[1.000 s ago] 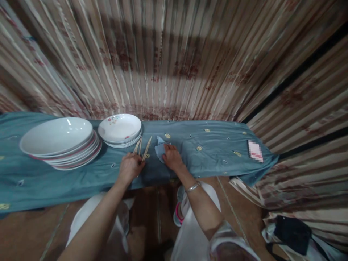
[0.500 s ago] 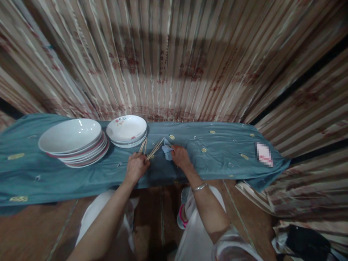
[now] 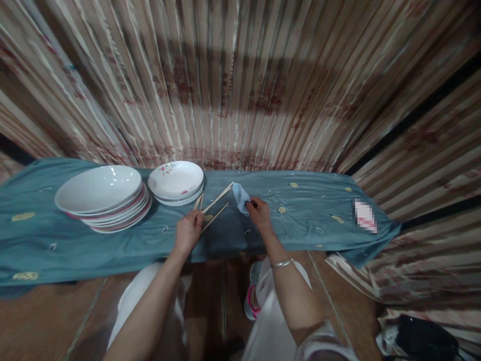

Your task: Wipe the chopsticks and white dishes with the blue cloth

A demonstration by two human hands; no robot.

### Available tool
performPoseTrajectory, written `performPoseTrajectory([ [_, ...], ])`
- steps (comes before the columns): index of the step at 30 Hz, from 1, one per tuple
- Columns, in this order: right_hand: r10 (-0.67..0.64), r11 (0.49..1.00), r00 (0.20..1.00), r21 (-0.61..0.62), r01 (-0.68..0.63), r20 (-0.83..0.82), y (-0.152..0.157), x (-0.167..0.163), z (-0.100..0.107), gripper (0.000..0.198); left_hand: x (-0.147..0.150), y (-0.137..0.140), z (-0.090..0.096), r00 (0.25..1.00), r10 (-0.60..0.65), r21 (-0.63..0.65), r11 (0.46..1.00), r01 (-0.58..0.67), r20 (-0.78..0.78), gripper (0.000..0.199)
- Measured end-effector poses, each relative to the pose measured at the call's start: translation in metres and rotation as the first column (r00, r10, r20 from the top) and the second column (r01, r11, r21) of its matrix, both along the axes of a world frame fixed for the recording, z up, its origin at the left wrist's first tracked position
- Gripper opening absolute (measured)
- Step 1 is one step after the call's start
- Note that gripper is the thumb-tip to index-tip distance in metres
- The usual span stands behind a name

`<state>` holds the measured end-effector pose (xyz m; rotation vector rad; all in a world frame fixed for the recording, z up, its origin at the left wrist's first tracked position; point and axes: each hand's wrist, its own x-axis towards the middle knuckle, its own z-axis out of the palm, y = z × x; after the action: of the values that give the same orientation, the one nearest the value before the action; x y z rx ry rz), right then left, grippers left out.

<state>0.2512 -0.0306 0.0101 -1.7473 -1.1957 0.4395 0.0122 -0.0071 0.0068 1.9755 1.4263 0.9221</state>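
My left hand [image 3: 189,231] is closed around some light wooden chopsticks [image 3: 221,196], which point up and to the right over the cloth-covered table. One more chopstick [image 3: 215,218] slants below them, close to the same hand. A few other chopsticks [image 3: 198,201] stick out past my left fingers beside the small plates. Pinched in my right hand [image 3: 259,213] is a light blue cloth [image 3: 240,198], whose upper corner meets the far tips of the held chopsticks. How many chopsticks lie inside my left fist is hidden.
A tall stack of large white dishes [image 3: 101,190] stands at the left on the blue-green tablecloth [image 3: 308,210]. Behind my left hand sits a stack of smaller floral plates [image 3: 176,179]. A blurred white and red item [image 3: 364,215] lies at the right end. A pleated curtain [image 3: 233,100] hangs behind.
My right hand has moved right with the cloth. The chopsticks in my left hand have fanned apart, with one pair reaching to the cloth and another chopstick lower down.
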Motion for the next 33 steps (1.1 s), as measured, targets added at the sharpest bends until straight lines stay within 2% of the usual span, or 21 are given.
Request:
performPoseTrajectory([
  [2,0.003,0.998,0.966,0.059,0.013,-0.257,0.005,-0.002,-0.003,0.014,0.007,-0.001,0.001,0.960,0.057,-0.167,0.986,-0.011,0.276,0.034],
  [3,0.027,0.997,0.914,0.073,0.003,-0.405,0.007,-0.005,-0.004,0.013,0.012,-0.002,0.003,0.902,0.105,-0.246,0.969,0.001,0.418,0.038],
  [6,0.126,0.992,0.669,0.098,-0.080,-0.733,0.011,-0.019,-0.003,0.013,0.034,-0.007,0.012,0.709,0.174,-0.390,0.908,0.153,0.683,0.044],
  [8,0.171,0.985,0.588,0.114,-0.133,-0.790,0.012,-0.028,0.000,0.015,0.048,-0.012,0.019,0.653,0.153,-0.408,0.876,0.258,0.741,0.043],
  [10,0.233,0.969,0.532,0.145,-0.202,-0.814,0.012,-0.035,0.004,0.017,0.058,-0.016,0.022,0.646,0.134,-0.435,0.837,0.333,0.751,0.041],
  [13,0.329,0.926,0.424,0.200,-0.320,-0.844,0.012,-0.040,0.007,0.021,0.062,-0.021,0.019,0.641,0.128,-0.452,0.811,0.372,0.757,0.037],
  [15,0.328,0.921,0.381,0.203,-0.333,-0.865,0.014,-0.041,0.006,0.022,0.058,-0.022,0.016,0.641,0.155,-0.485,0.788,0.378,0.752,0.035],
  [19,0.258,0.956,0.335,0.190,-0.222,-0.906,0.022,-0.036,0.005,0.015,0.050,-0.019,0.014,0.641,0.224,-0.567,0.720,0.399,0.734,0.034],
  [22,0.238,0.970,0.342,0.204,-0.132,-0.909,0.029,-0.032,0.007,0.013,0.049,-0.015,0.015,0.654,0.248,-0.607,0.683,0.405,0.715,0.034],
  [24,0.239,0.970,0.355,0.206,-0.127,-0.904,0.032,-0.032,0.008,0.017,0.050,-0.012,0.015,0.649,0.257,-0.616,0.670,0.415,0.716,0.036],
  [29,0.238,0.965,0.351,0.179,-0.192,-0.906,0.037,-0.046,0.006,0.024,0.051,-0.003,0.013,0.604,0.248,-0.569,0.705,0.424,0.757,0.041],
  [33,0.231,0.968,0.370,0.173,-0.184,-0.900,0.038,-0.053,0.005,0.028,0.052,0.001,0.012,0.646,0.255,-0.594,0.708,0.382,0.719,0.042],
])
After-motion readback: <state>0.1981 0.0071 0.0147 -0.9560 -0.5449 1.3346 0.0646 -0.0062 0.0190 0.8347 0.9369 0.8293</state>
